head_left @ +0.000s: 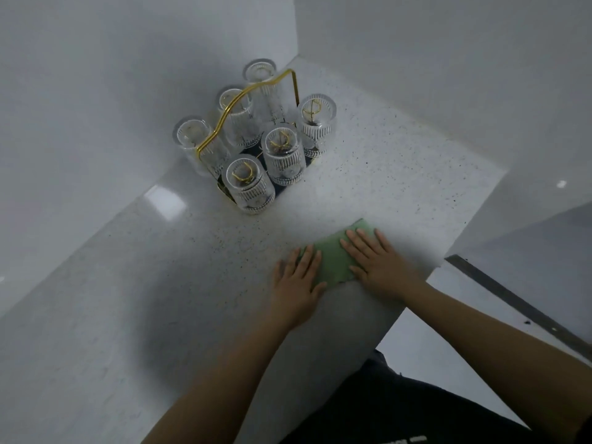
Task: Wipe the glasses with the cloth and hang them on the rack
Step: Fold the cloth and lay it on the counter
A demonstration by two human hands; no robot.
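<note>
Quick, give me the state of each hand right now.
Left hand: open, fingers flat on the green cloth, holding nothing.
Right hand: open, fingers flat on the same cloth, holding nothing.

ribbed clear glasses (pixel 283 155), glossy gold wire rack (pixel 253 91), matt green cloth (pixel 336 254)

Six clear ribbed glasses (pixel 282 155), inverted on pegs of gold wire rack (pixel 253 91) in counter corner. Green cloth (pixel 334 257), folded flat near counter edge, well apart from rack, partly covered at both ends.
</note>
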